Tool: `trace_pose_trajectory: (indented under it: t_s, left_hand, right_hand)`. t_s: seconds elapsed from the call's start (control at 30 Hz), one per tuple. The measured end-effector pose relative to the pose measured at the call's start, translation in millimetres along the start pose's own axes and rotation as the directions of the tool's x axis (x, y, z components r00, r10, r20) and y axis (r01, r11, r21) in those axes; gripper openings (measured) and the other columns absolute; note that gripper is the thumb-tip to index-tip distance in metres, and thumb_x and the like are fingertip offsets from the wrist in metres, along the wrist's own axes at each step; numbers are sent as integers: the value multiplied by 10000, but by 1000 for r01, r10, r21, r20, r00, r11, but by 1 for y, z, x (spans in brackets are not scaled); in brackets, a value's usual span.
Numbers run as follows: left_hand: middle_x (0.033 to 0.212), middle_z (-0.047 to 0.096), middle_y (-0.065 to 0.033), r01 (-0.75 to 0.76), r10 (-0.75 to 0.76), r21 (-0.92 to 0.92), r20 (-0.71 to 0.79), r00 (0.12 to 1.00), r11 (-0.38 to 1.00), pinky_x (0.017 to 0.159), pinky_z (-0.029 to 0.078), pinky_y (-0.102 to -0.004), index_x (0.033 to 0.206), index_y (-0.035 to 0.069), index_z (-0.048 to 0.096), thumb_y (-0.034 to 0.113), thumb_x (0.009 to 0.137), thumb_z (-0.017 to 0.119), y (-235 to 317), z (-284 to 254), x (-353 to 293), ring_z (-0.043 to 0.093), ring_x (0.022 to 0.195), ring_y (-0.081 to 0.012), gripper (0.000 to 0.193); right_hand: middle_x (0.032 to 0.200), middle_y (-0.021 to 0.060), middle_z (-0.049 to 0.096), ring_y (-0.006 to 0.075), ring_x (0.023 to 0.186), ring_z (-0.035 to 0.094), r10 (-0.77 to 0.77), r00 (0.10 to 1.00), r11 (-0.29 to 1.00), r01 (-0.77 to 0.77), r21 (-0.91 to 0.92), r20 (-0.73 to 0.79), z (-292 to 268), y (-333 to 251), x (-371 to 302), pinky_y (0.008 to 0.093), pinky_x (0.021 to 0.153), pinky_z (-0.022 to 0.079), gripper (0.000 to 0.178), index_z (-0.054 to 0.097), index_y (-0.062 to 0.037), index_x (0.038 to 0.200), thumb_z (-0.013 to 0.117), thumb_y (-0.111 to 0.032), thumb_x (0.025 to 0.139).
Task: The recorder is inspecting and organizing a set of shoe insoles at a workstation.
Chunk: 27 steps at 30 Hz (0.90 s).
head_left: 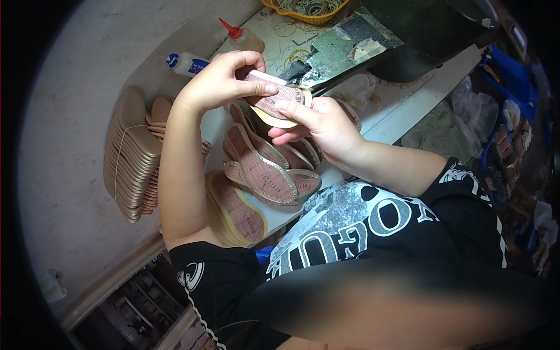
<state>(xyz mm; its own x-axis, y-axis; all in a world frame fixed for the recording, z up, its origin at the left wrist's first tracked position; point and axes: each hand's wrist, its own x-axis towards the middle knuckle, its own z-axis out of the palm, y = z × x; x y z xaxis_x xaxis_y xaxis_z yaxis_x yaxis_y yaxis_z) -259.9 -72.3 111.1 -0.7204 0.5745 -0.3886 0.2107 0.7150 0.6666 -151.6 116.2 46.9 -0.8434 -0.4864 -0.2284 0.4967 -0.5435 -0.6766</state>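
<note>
Both hands hold a shoe insole, pinkish-brown on top with a pale yellow edge, above the bench. My left hand grips its far left part, with the thumb lying on top. From the other side my right hand pinches it, thumb on the upper face and fingers beneath. Just below the hands lies a loose pile of insoles with pale gold rims. Nearer to me rests a stack of yellow-edged insoles, partly behind my left forearm.
Banded beige soles stand against the wall at left. A blue-capped white bottle and a red-nozzled bottle are beyond my left hand. A worn green plate, a yellow basket and a blue bin lie farther off.
</note>
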Motion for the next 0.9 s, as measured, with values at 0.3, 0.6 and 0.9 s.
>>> trace_pose_trajectory:
  t_s: [0.3, 0.6, 0.9]
  left_hand:
    - [727, 506, 34, 119, -121, -198, 5, 993, 973, 564, 396, -191, 867, 17, 558, 224, 853, 687, 3, 16, -22, 462, 676, -32, 244]
    - [700, 491, 50, 213, -238, -381, -20, 971, 900, 552, 353, -209, 838, 41, 549, 278, 922, 595, -4, 35, -38, 417, 639, -36, 256]
    - [821, 570, 23, 267, -316, -420, -52, 947, 868, 653, 418, -200, 968, 12, 568, 272, 956, 537, -2, 50, -43, 488, 728, -38, 262]
  right_hand:
    - [928, 154, 667, 181, 753, 680, 90, 996, 995, -90, -52, -6, -5, -9, 1, 252, 710, 565, 398, 600, 77, 1064, 535, -298, 951]
    - [903, 86, 680, 134, 710, 675, 98, 995, 990, -97, -107, 4, -6, -7, 14, 218, 658, 550, 343, 631, 6, 1006, 527, -316, 955]
    - [861, 93, 693, 120, 679, 676, 107, 994, 970, -97, -224, 32, -11, -12, 24, 189, 575, 507, 351, 646, -32, 988, 531, -360, 942]
